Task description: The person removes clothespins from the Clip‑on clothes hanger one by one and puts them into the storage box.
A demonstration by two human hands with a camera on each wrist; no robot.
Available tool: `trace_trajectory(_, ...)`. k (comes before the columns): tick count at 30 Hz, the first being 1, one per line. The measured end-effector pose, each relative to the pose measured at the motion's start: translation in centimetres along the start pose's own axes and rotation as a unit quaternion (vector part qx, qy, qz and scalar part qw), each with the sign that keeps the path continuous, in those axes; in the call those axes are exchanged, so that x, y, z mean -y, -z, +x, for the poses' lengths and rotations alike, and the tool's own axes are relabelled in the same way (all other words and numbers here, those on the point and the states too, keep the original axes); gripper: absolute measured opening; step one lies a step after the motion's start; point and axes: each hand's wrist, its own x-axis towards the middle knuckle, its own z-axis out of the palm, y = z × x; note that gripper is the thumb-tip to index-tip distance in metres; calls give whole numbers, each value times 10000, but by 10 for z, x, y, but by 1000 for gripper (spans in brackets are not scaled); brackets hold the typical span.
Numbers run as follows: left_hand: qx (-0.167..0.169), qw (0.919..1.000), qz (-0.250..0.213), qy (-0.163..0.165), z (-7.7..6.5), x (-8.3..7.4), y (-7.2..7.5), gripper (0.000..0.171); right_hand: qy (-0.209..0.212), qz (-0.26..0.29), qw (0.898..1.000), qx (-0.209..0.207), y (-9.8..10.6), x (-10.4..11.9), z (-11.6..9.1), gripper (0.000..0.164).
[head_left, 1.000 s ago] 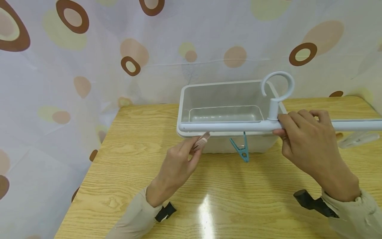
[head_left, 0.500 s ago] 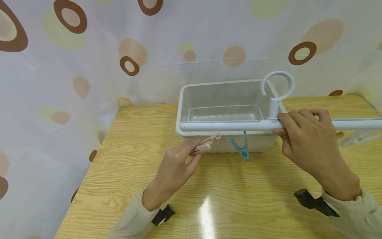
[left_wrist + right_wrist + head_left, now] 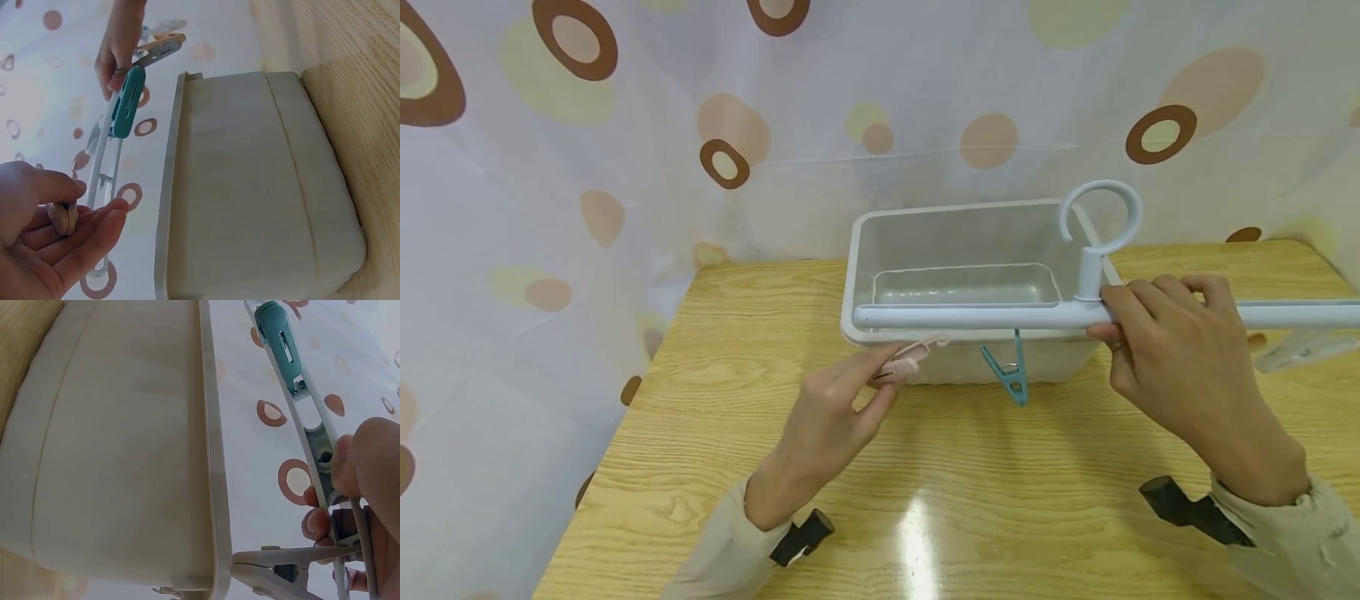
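Note:
My right hand (image 3: 1183,371) grips a pale blue-white clip hanger (image 3: 955,317) around its bar, just right of the open ring hook (image 3: 1133,225). From the bar hang a teal clip (image 3: 1017,390) and, farther right, a whitish clip (image 3: 1303,350). A grey clip (image 3: 281,557) shows by the right hand's fingers in the right wrist view. My left hand (image 3: 820,417) pinches a pale pink clothespin (image 3: 898,367) by one end between thumb and fingers. Its small hooked tip points toward the bar's left part, a little below and apart from it. The clothespin is partly hidden by fingers in the left wrist view.
An off-white rectangular bin (image 3: 853,275) stands on the wooden table (image 3: 737,375) behind the hanger, near the patterned curtain (image 3: 820,100). The bar passes in front of and above the bin's near rim. A strap-mounted black camera sits at each wrist.
My left hand has drawn back slightly left and downward with the pink clothespin, whose hooked tip has come into view below the bar. The right hand and hanger stay nearly still.

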Motion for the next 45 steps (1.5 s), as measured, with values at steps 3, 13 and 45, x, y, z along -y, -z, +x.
trace_trajectory(3,-41,10000,75,-29,0,1,3,34,-2,53,9999,-115,0,0,0,41)
trace_trajectory(13,-306,9988,330,-183,4,4,10,28,-2,55,9999,-110,1,0,1,40)
trace_trajectory(45,-491,9979,91,-408,23,9,30,23,22,-4,10000,-34,3,1,2,40)
